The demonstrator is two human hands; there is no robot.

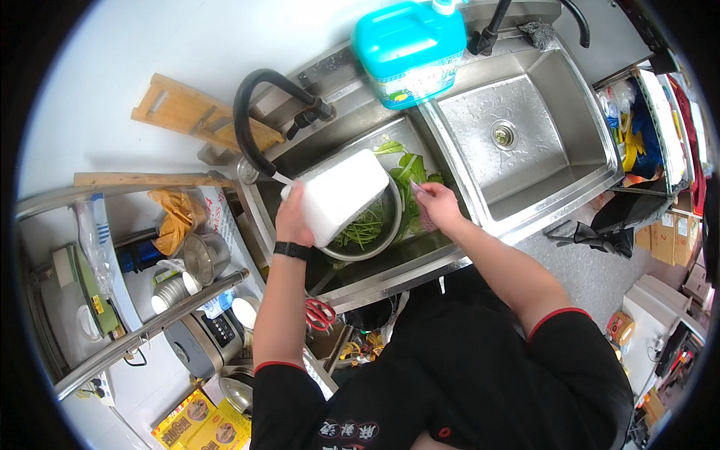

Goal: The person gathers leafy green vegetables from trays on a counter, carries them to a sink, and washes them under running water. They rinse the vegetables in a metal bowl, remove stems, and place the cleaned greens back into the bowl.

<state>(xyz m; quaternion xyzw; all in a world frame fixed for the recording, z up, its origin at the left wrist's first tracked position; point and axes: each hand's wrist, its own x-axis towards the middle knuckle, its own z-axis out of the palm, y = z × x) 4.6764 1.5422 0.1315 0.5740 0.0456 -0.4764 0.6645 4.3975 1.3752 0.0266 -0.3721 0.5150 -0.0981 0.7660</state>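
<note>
My left hand (293, 218) grips the near left end of a white rectangular container (346, 194), tilted under the running black faucet (244, 121). Below it, partly hidden, a round metal bowl (396, 216) holds thin green stems (363, 229). My right hand (439, 207) pinches a pinkish-purple cloth (426, 216) that hangs over the left sink basin, right of the bowl. Leafy greens (412, 169) lie in that basin between the bowl and the cloth. The inside of the container is hidden from view.
A turquoise jug (413, 53) stands on the divider between the two basins. The right basin (506, 124) has a drain. A wooden slicer (185, 115) leans at the wall. Left is a metal rack rail (152, 332); red-handled scissors (320, 315) hang at the sink's front.
</note>
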